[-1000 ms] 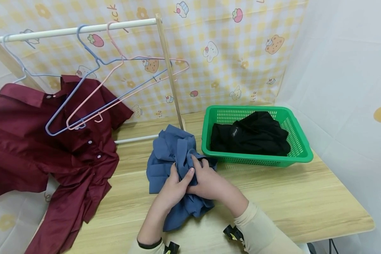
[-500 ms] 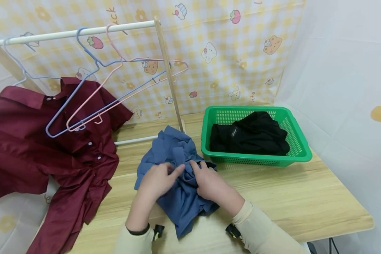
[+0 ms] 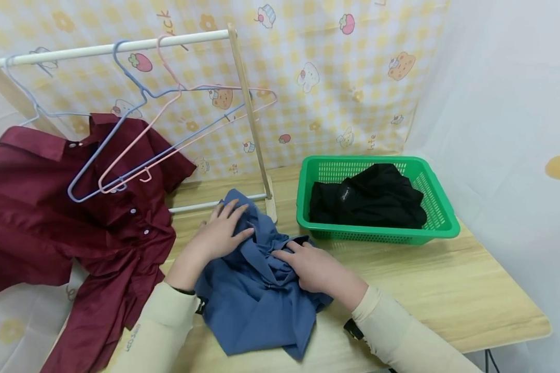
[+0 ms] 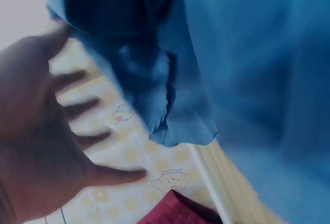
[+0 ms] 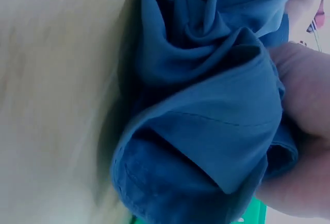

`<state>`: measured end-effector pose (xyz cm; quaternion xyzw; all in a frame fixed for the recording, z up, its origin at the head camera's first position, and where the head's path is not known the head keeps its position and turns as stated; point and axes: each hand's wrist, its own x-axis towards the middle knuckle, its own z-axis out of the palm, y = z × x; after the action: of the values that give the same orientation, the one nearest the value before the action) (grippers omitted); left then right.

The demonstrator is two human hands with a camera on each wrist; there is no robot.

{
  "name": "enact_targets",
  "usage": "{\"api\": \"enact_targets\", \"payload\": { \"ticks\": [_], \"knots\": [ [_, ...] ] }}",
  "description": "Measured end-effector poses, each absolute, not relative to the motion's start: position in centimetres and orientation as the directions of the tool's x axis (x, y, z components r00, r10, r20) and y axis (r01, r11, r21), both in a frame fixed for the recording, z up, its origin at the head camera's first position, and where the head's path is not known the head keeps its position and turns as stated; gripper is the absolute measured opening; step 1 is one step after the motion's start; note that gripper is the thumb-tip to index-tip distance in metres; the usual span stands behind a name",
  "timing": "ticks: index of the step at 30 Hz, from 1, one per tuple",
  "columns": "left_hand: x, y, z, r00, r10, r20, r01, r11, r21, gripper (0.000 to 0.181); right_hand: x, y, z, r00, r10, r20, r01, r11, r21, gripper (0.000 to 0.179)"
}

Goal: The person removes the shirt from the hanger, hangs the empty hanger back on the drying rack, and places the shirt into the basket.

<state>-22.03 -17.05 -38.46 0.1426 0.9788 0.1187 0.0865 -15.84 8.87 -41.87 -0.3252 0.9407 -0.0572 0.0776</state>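
One blue garment (image 3: 261, 300) between both hands (image 3: 217, 235) (image 3: 313, 264)

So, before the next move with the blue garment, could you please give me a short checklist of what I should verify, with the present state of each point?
1. Right grip has the blue garment: ok, its fingers are curled into the cloth.
2. Left grip holds it too: not ok, its fingers are spread beside the cloth.
3. Garment lies flat: not ok, it is bunched and folded on the table.
4. Garment is right side out: cannot tell, the folds hide too much.
5. Pink hanger is free: ok, it carries nothing.
6. Black garment is out of the way: ok, it lies in the green basket.
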Motion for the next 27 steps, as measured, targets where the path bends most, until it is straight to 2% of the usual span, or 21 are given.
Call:
{"api": "enact_targets", "payload": {
  "ticks": [4, 8, 12, 15, 17, 19, 22, 24, 27],
  "knots": [
    [-22.1, -16.9, -38.4, -0.892, 0.417, -0.174, 0.390, 0.905, 0.171, 0.072, -16.5, 10.1, -41.7, -0.702, -0.703, -0.109, -0.703, 0.709, -0.047, 0.067],
    [-20.9, -17.4, -39.1, -0.833, 0.457, -0.312, 0.398, 0.887, 0.234, 0.083, -16.8, 11.6, -42.0, -0.681, -0.727, -0.085, -0.732, 0.678, 0.062, 0.062],
    [-17.8, -17.4, -40.1, -0.787, 0.465, -0.404, 0.352, 0.878, 0.325, 0.119, -16.5, 12.4, -42.3, -0.674, -0.737, -0.043, -0.733, 0.660, 0.164, 0.061],
    [-14.8, -16.6, -40.7, -0.768, 0.432, -0.473, 0.332, 0.900, 0.282, 0.149, -16.3, 12.4, -42.2, -0.662, -0.749, -0.031, -0.733, 0.638, 0.237, 0.058],
    [-13.2, -16.2, -41.2, -0.766, 0.405, -0.499, 0.340, 0.914, 0.221, 0.161, -16.2, 12.3, -42.0, -0.660, -0.750, -0.042, -0.732, 0.629, 0.262, 0.057],
    [-12.2, -15.9, -41.7, -0.774, 0.390, -0.498, 0.354, 0.920, 0.171, 0.167, -16.1, 12.3, -41.7, -0.666, -0.741, -0.084, -0.735, 0.633, 0.243, 0.058],
    [-11.6, -15.8, -42.3, -0.815, 0.389, -0.429, 0.366, 0.920, 0.137, 0.164, -16.1, 12.4, -41.0, -0.694, -0.685, -0.222, -0.716, 0.690, 0.109, 0.061],
    [-11.8, -15.9, -42.5, -0.848, 0.390, -0.359, 0.373, 0.920, 0.119, 0.154, -15.9, 12.5, -40.6, -0.702, -0.634, -0.324, -0.668, 0.744, -0.009, 0.064],
    [-12.0, -16.3, -42.7, -0.893, 0.381, -0.241, 0.384, 0.923, 0.037, 0.128, -15.3, 12.6, -40.2, -0.697, -0.576, -0.428, -0.601, 0.794, -0.091, 0.086]
  ]
}}
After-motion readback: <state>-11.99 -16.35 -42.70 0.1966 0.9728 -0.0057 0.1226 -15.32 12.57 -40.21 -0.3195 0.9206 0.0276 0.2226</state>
